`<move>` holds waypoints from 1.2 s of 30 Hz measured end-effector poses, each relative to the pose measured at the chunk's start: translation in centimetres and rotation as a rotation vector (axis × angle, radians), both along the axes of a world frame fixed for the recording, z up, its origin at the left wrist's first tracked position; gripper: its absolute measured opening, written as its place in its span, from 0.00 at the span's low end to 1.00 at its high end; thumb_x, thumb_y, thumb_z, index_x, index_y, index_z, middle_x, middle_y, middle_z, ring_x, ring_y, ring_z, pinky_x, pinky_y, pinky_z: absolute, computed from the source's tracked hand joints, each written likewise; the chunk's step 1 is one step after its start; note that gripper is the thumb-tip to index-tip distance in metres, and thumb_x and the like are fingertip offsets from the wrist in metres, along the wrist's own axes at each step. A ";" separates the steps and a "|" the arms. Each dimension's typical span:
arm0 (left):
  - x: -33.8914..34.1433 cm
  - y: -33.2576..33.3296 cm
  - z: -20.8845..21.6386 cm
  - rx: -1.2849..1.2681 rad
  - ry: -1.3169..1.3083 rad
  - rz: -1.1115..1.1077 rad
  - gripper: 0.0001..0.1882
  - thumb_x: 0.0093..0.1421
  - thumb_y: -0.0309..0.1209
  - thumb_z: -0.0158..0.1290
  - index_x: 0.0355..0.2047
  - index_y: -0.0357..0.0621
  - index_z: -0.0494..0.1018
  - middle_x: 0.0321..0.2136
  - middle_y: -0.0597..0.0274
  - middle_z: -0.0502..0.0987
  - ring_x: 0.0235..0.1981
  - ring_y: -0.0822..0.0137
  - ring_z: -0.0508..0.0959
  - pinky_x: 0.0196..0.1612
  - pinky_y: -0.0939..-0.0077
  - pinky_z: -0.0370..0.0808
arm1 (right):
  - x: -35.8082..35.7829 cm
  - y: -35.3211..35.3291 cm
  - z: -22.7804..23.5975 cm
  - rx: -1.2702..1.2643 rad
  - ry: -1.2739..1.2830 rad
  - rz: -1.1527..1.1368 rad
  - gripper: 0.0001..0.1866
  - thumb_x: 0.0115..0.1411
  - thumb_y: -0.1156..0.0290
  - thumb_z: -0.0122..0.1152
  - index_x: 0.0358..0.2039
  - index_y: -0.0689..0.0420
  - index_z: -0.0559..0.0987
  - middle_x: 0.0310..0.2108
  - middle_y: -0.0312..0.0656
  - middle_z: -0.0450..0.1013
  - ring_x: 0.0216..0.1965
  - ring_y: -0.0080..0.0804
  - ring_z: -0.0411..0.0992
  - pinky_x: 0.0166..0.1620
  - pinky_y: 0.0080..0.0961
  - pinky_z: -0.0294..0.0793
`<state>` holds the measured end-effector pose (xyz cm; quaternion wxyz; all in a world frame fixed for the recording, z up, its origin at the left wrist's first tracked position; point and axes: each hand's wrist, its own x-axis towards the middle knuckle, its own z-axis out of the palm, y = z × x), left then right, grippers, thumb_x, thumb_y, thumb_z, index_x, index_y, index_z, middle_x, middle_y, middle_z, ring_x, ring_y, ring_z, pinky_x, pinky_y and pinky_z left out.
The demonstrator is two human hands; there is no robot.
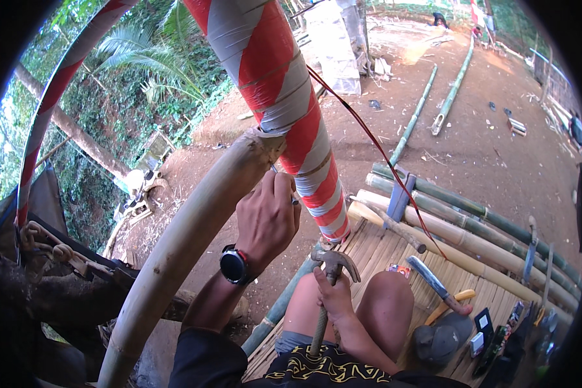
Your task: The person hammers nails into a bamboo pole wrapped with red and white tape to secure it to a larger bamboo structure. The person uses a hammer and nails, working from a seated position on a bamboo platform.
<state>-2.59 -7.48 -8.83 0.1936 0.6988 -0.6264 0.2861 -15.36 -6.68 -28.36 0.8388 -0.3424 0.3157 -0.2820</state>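
My left hand (268, 213) is closed around a slim, nail-like rod (274, 168). One end points toward the joint where a thick tan bamboo pole (181, 239) meets an upright post wrapped in red and white bands (278, 84). Fingers hide the middle of the rod, so its exact kind is unclear. Over my lap, my right hand (337, 294) grips a claw hammer (334, 260) high on its handle, just under the metal head. The hammer stands nearly upright, with its handle running down toward my shirt.
Right of my legs, a slatted bamboo platform (362, 249) holds a blade with a wooden handle (436, 284), a grey cap (441, 339) and a blue handsaw-like tool (399, 200). Bamboo poles (472, 242) line its far edge. A dark red cable (375, 139) hangs across.
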 end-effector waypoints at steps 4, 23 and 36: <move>0.1 -0.7 -0.3 -0.024 -0.041 0.004 0.14 0.47 0.21 0.53 0.35 0.41 0.64 0.27 0.56 0.67 0.23 0.54 0.73 0.25 0.63 0.68 | 0.1 -0.1 -0.7 0.023 -0.009 -0.004 0.18 0.57 0.58 0.67 0.28 0.54 0.67 0.14 0.28 0.60 0.10 0.16 0.57 0.13 0.18 0.56; 2.1 -2.0 -1.2 -0.150 -0.104 -0.149 0.16 0.45 0.17 0.50 0.37 0.41 0.66 0.25 0.54 0.67 0.23 0.52 0.72 0.24 0.61 0.69 | 0.6 -0.1 -1.5 -0.023 0.009 0.005 0.20 0.56 0.54 0.67 0.28 0.54 0.67 0.15 0.29 0.61 0.11 0.16 0.59 0.13 0.18 0.59; 2.7 -2.5 -0.7 -0.140 -0.086 -0.148 0.12 0.54 0.19 0.48 0.40 0.39 0.70 0.25 0.53 0.69 0.23 0.50 0.74 0.23 0.60 0.69 | 1.0 0.0 -3.4 -0.443 0.311 0.092 0.38 0.56 0.41 0.57 0.58 0.57 0.67 0.52 0.54 0.69 0.57 0.49 0.66 0.60 0.35 0.61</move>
